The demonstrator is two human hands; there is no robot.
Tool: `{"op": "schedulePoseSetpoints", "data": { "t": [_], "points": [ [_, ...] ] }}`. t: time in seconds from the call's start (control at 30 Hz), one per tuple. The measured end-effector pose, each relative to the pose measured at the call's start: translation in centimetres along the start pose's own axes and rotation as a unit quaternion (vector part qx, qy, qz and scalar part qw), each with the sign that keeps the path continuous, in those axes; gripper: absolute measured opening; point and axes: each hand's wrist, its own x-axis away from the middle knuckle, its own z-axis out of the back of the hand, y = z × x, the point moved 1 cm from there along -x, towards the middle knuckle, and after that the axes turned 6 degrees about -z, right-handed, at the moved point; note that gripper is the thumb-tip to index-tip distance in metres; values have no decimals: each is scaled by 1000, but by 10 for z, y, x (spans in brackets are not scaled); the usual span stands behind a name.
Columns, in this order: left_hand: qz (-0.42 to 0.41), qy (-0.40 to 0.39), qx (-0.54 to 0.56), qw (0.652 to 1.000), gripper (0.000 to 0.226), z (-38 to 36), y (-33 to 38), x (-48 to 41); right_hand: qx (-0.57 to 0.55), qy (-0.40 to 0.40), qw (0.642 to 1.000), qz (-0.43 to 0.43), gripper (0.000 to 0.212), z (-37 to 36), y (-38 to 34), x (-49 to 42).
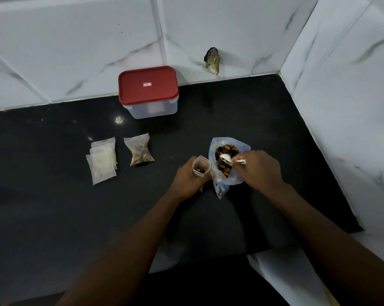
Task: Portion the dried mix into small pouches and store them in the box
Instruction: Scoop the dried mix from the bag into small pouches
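A large clear bag of brown dried mix (227, 166) stands open on the black counter (54, 217). My right hand (258, 171) pinches a white spoon (228, 159) whose bowl sits inside the bag's mouth. My left hand (190, 181) grips a small open pouch (200, 167), upright just left of the bag, with a little mix at its bottom. One filled pouch (139, 152) lies to the left. A stack of empty pouches (102, 163) lies further left. The clear box with a red lid (148, 90) stands shut at the back wall.
White marble-tiled walls close the counter at the back and the right. A chipped hole (212, 59) shows in the back wall. The counter's front edge runs below my forearms, with a pale floor patch (281, 277) at lower right.
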Motion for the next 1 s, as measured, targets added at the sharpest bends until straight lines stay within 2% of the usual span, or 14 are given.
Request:
{"op": "schedulePoseSetpoints", "data": {
  "t": [0.07,0.2,0.3,0.43,0.5,0.57,0.63,0.73,0.77,0.8,0.87,0.9,0.93,1.0],
  "points": [
    [10,-14,-4,1000,29,1,3,1,17,-29,999,20,18,5,-2,0],
    [19,-35,-11,999,32,1,5,2,40,-22,999,17,16,10,-3,-1],
    [15,-26,-16,999,32,0,3,1,-7,-59,998,-3,18,4,-5,-7],
    [7,-25,-15,1000,25,-1,-1,1,-86,-94,989,-76,19,1,-10,-13],
    [13,-25,-11,1000,28,-1,-1,1,-53,-85,992,-83,20,0,-13,-11],
    [15,-20,-7,1000,28,-2,-1,2,36,-58,996,-51,21,-1,-23,-3],
    [5,-13,-8,1000,24,-4,-3,2,62,-42,997,-17,20,-7,-34,6],
    [8,-9,-5,1000,23,-4,-3,4,-48,-77,995,-50,18,-8,-34,3],
    [4,-10,-7,1000,23,-3,-4,4,-115,-106,983,-92,17,-6,-31,-2],
    [-1,-14,-8,1000,22,-3,-4,4,-206,-128,958,-155,14,-4,-28,-6],
    [-1,-20,-11,1000,23,-1,-3,4,-381,-162,857,-308,12,-1,-24,-5],
    [0,-24,-13,1000,22,-1,-3,3,-433,-178,808,-358,14,-2,-23,-2],
    [-2,-27,-15,1000,21,-1,-3,3,-467,-193,774,-382,14,-3,-22,0],
    [-9,-25,-17,1000,18,0,-4,2,-504,-213,739,-392,12,-7,-19,3]
  ]
}}
